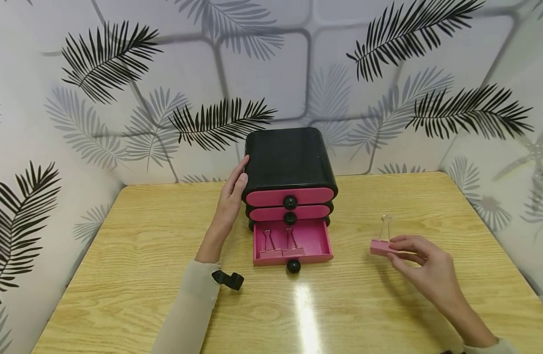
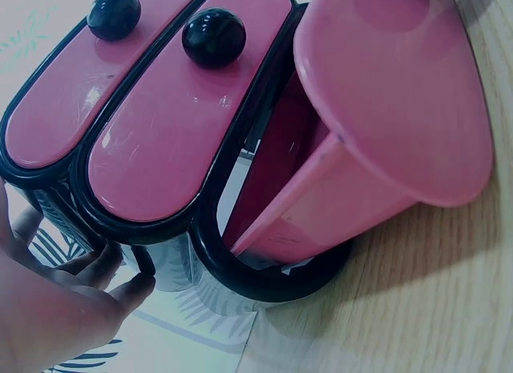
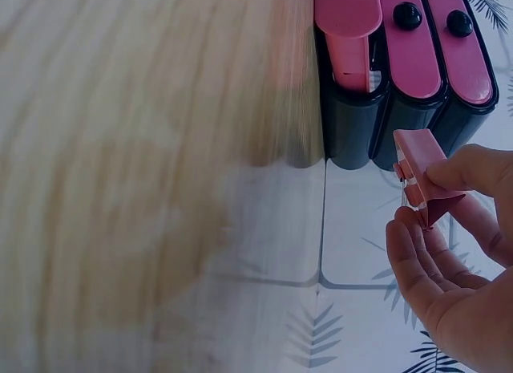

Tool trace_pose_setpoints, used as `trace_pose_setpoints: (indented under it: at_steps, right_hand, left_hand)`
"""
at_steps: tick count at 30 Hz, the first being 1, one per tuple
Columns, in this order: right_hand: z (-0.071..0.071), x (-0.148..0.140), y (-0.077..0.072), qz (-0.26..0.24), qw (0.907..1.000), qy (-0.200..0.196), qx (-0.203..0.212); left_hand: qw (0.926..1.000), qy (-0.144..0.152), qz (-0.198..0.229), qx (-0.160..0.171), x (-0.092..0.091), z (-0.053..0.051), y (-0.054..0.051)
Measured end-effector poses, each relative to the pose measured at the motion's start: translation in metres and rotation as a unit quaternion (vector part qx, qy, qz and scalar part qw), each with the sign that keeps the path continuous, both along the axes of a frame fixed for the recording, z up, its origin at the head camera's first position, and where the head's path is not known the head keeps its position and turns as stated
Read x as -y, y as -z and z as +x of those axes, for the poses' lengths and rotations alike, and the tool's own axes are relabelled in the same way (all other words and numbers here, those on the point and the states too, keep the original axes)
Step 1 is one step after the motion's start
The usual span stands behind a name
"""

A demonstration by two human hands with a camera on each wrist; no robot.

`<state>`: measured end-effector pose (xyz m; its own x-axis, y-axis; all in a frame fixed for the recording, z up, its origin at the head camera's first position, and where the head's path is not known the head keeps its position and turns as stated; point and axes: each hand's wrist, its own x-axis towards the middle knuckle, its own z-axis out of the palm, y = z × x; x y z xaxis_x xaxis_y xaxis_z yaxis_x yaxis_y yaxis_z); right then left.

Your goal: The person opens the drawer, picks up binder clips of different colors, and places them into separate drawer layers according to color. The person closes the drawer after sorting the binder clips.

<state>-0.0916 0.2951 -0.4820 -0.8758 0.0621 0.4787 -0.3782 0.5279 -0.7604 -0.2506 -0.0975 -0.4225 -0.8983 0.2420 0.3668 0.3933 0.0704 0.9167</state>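
Note:
A black drawer box with pink drawer fronts [image 1: 291, 162] stands at the back middle of the table. Its bottom drawer [image 1: 317, 236] is pulled out and holds two pink binder clips [image 1: 270, 253] side by side. My left hand [image 1: 229, 201] rests along the box's left side, fingers extended; the left wrist view shows this hand [image 2: 72, 293] against the black side. To the right of the box, my right hand [image 1: 426, 265] pinches a pink binder clip [image 1: 381, 247] between thumb and fingers, above the table. In the right wrist view that clip [image 3: 421, 168] shows near the fingertips.
The wooden table [image 1: 165, 236] meets a wall [image 1: 271, 73] with a leaf pattern behind the box. Round black knobs [image 1: 293, 266] stick out from the drawer fronts. A black strap piece [image 1: 229, 280] is on the left sleeve.

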Motion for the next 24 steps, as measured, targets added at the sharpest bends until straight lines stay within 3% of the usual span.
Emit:
trace_pose_setpoints:
  at_steps: [2, 6, 24]
  right_hand:
    - [0.000, 0.001, 0.000, 0.002, 1.0000, -0.004, -0.006]
    - [-0.001, 0.003, 0.001, 0.001, 0.9998, -0.010, -0.017]
    - [-0.005, 0.020, -0.002, 0.062, 0.9974, -0.026, -0.028]
  left_hand:
    - [1.0000, 0.000, -0.001, 0.000, -0.001, 0.005, -0.006]
    - [1.0000, -0.001, 0.002, -0.001, -0.002, 0.008, -0.009]
    - [1.0000, 0.000, 0.004, 0.008, -0.001, 0.008, -0.009]
